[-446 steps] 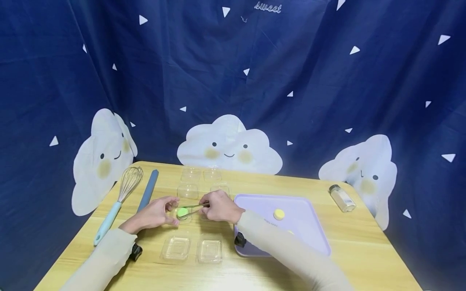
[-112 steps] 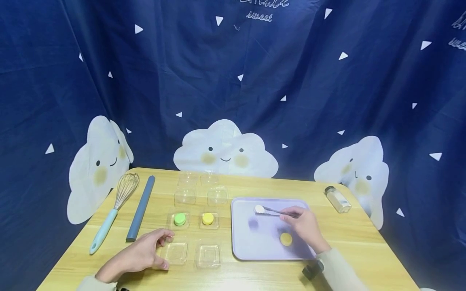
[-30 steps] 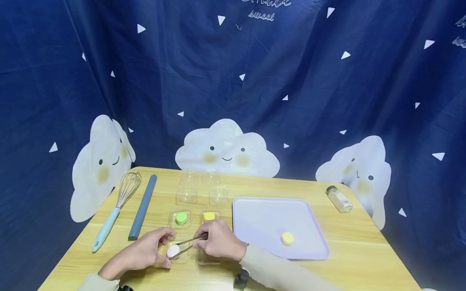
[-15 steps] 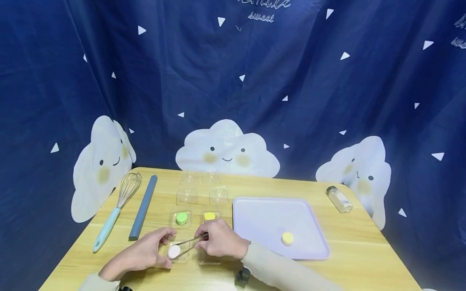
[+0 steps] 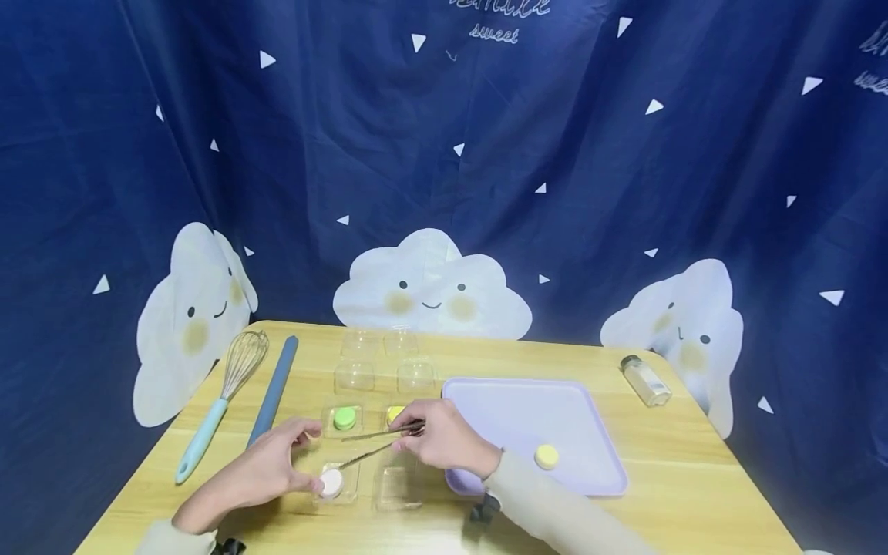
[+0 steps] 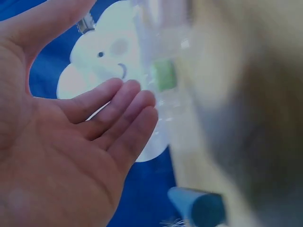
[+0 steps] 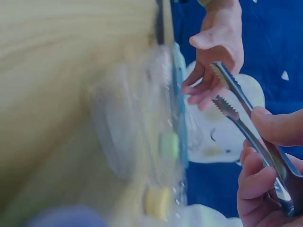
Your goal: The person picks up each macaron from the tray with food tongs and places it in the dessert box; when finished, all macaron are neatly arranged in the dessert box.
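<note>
My right hand (image 5: 447,435) grips metal tongs (image 7: 235,90), whose toothed tips stand apart with nothing between them. A white macaron-like disc (image 5: 331,482) lies in the front left clear plastic box (image 5: 352,493). Around that box's left side my left hand (image 5: 260,474) is held with fingers loosely extended, thumb tip right at the white disc. Behind, a green disc (image 5: 344,418) sits in another clear box, and a yellow disc (image 5: 395,415) beside it is partly hidden by my right hand. The front right box (image 5: 398,493) holds no disc.
On the right, a lilac tray (image 5: 513,401) carries one pale yellow disc (image 5: 546,456). Clear lids (image 5: 355,375) stand at the back. A whisk (image 5: 201,443) and a blue-grey bar (image 5: 276,385) lie at left, a dark-capped shaker bottle (image 5: 645,379) at far right.
The white disc went from the tray to the front left box in the tongs, which have now let go and drawn back right. Earlier, green and yellow discs reached the boxes behind.
</note>
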Demonstrator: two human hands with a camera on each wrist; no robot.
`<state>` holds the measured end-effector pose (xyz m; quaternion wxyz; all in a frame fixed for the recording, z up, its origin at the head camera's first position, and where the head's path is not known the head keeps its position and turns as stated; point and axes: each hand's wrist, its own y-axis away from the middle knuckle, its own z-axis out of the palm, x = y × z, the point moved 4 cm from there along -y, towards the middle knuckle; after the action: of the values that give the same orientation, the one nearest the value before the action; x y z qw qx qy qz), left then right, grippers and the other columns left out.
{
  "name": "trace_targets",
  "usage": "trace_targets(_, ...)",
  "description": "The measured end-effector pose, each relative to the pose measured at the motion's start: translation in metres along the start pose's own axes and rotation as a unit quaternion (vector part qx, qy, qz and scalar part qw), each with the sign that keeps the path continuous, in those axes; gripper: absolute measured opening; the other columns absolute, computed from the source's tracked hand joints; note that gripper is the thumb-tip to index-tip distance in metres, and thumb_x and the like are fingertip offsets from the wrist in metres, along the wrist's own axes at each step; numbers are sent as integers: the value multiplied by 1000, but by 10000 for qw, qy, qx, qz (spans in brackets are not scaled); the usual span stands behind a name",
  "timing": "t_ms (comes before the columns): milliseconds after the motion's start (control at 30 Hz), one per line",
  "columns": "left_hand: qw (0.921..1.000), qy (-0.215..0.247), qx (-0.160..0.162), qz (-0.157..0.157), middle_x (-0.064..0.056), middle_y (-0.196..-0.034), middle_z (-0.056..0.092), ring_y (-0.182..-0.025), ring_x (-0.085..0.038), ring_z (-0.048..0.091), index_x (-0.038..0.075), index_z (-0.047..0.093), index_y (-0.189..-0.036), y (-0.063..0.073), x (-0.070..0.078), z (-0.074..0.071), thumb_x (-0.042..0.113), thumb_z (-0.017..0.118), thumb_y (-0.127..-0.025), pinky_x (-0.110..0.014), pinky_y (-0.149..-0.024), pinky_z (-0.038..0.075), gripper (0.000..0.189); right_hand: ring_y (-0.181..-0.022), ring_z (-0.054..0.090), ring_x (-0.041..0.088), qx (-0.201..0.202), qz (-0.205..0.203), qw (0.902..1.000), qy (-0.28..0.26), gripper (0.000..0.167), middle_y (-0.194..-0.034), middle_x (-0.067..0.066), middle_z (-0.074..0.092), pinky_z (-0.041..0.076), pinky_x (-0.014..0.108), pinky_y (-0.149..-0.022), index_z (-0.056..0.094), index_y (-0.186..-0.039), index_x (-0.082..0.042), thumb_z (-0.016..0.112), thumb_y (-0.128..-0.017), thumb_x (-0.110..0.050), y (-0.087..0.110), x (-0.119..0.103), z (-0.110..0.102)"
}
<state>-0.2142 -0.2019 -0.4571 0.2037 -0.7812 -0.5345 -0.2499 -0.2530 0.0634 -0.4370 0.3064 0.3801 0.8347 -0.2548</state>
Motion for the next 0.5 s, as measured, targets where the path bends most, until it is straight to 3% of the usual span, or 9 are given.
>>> trace_targets(133,9982,-175,538,174,-10,-131,63,-116,-29,61,4,57,-135,-10,13,-17,41,92,-67,-52,-93,56,86,-78,66,0,364,76,9992,-171,21,-96,9,77,58,16,-72,77,-102,-7,82,-84,-16,2,4,-24)
trace_targets(233,9960,-318,753,346,-11,-136,61,-120,-33,59,7,54,-139,-18,25,-21,42,92,-68,-60,-95,54,88,-79,67,3,684,195,9974,-89,19,-97,3,77,59,18,-73,77,-102,-11,81,-84,-16,5,11,-43)
trace_targets(333,9967,-309,639,403,-13,-142,56,-124,-35,57,10,50,-144,-25,37,-16,44,91,-68,-63,-97,53,93,-82,69,5,1029,317,9942,1,19,-99,0,78,59,19,-75,78,-101,-15,83,-84,-16,13,22,-61)
trace_targets(500,9992,-108,94,383,-11,-150,49,-137,-40,48,14,47,-148,-34,52,5,46,91,-68,-66,-109,43,97,-84,70,8,1457,724,9866,-129,20,-98,2,78,59,20,-75,78,-100,-17,85,-81,-18,33,48,-88)
